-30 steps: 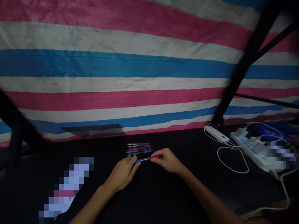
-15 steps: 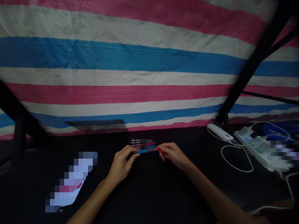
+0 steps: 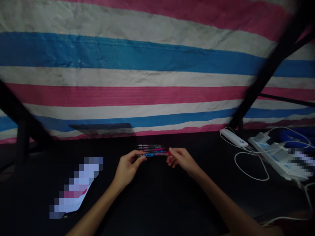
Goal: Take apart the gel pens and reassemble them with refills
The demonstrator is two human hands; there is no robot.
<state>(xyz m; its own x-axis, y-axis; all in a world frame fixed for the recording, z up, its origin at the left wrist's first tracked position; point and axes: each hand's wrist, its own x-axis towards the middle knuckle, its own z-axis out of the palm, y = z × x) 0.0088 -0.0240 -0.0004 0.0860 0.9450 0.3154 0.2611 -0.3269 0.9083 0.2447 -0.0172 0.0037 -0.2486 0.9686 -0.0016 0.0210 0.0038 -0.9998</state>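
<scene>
Both hands hold a pen (image 3: 158, 154) level by its ends, close in front of a row of pens on the black table. The pen has a blue part at its left, a see-through middle and a red right end. My left hand (image 3: 129, 165) is closed, with thumb and fingertips pinching the blue end. My right hand (image 3: 183, 160) pinches the red end, its lower fingers curled loosely below. Just beyond lie several other pens (image 3: 150, 147) side by side, some dark, one with pink-red and one with blue; the nearer ones are partly hidden.
A phone-like flat object (image 3: 78, 193), its bright face blurred out, lies at left. On the right are a white power bank (image 3: 233, 137), a power strip (image 3: 270, 159) with plugs, looping white cables (image 3: 265, 178) and a blue item (image 3: 297, 137). Striped sheeting (image 3: 147, 95) hangs behind black frame bars (image 3: 258, 82).
The pen has shifted slightly toward the row, and its blue part has turned, showing what looks like a clip. My right fingers sit differently on the red end. The camera view has moved a little.
</scene>
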